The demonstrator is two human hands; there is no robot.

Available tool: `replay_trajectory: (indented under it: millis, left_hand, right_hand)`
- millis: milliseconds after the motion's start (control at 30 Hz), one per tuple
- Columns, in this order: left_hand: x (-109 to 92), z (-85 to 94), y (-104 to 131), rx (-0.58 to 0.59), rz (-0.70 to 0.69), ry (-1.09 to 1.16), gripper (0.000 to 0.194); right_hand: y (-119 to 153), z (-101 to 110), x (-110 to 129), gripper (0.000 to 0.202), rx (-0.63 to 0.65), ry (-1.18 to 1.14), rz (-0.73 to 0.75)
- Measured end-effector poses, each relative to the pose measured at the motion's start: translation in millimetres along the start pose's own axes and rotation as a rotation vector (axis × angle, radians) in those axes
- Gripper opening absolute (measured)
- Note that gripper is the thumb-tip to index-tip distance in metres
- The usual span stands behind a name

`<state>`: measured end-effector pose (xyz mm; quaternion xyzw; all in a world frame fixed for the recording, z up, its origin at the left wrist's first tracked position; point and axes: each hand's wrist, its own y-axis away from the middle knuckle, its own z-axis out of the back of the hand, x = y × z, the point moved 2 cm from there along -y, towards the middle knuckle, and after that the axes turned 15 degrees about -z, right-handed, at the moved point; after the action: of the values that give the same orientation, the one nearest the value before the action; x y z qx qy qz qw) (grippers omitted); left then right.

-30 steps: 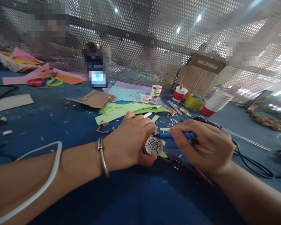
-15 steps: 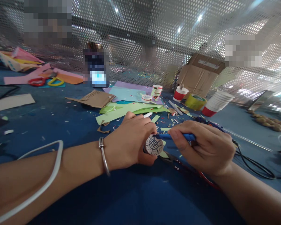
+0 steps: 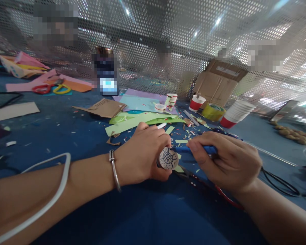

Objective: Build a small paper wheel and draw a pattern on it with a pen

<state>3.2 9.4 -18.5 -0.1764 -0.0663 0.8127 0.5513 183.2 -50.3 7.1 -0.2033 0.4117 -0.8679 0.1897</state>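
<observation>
My left hand [image 3: 150, 153] is closed around the side of a small round piece [image 3: 169, 158], its white face turned up toward me. Dark blue lines form a rounded grid on that face, with dots and short strokes around it. A blue pen [image 3: 181, 149] is pinched in my right hand [image 3: 225, 160], its tip at the upper edge of the white face; whether it touches cannot be made out. Scissors with a red handle [image 3: 226, 197] lie on the blue table below my right hand, partly hidden by it.
Green paper strips [image 3: 142, 120], scraps and folded cardboard [image 3: 104, 107] lie beyond my hands. Farther right stand a red-and-white paper cup [image 3: 196, 103], a yellow tape roll [image 3: 213, 111] and stacked cups [image 3: 236, 115]. A white cable [image 3: 62, 180] crosses my left forearm.
My right hand and the pen have shifted slightly right, the tip moving along the upper edge of the round face. My left hand holds the piece almost unmoved.
</observation>
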Motion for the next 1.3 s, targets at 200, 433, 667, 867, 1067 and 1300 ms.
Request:
replay_trajectory:
  millis: [200, 433, 667, 867, 1067, 1300]
  left_hand:
    - [-0.6, 0.6, -0.2, 0.01, 0.009, -0.006, 0.042]
    - [-1.6, 1.0, -0.9, 0.006, 0.011, -0.007, 0.04]
    - [-2.2, 1.1, -1.6, 0.011, 0.005, -0.03, 0.039]
    - [-3.0, 1.9, -2.2, 0.011, 0.002, -0.026, 0.041]
    - [-2.6, 2.3, -2.7, 0.028, 0.015, -0.024, 0.039]
    - [-2.3, 2.0, -2.4, 0.034, 0.026, -0.013, 0.038]
  right_hand:
    - [1.7, -1.3, -1.6, 0.011, -0.015, -0.008, 0.007]
    - [0.2, 0.4, -0.5, 0.014, 0.0, 0.017, 0.025]
    - [0.3, 1.5, 2.5, 0.015, -0.006, 0.019, 0.05]
    - [0.0, -0.1, 2.6, 0.013, 0.001, 0.01, 0.029]
    - [1.2, -1.6, 2.0, 0.013, 0.019, -0.005, 0.038]
    - [1.5, -0.1, 1.3, 0.013, 0.0, -0.004, 0.04]
